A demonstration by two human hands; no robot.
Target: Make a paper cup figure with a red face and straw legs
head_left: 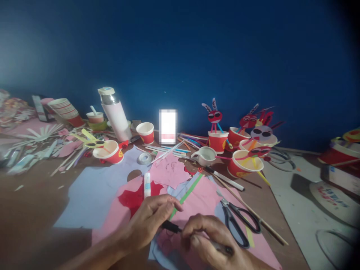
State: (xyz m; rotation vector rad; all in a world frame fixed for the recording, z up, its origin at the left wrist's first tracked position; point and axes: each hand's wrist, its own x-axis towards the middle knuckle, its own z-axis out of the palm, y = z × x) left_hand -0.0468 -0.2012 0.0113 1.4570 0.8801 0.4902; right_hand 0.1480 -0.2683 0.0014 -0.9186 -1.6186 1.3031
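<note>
Over pink paper (202,204), my left hand (157,212) is closed, with a black marker cap (170,226) sticking out from under its fingers. Opposite it, my right hand (209,238) grips a dark marker pen (221,247) whose tip end points at the cap. I cannot tell whether cap and pen touch. A green paper strip (191,190) runs down to my left fingertips. Black-handled scissors (237,221) lie open just right of my right hand. A white glue stick (147,184) and a red paper scrap (131,198) lie beyond my left hand.
Red paper cups (217,142) with paper-faced figures stand at the right. A white cup (205,155), tape roll (145,158), white marker (229,180) and wooden stick (253,212) lie ahead. Left are a tall flask (116,116), stacked cups (66,110) and blue paper (87,195).
</note>
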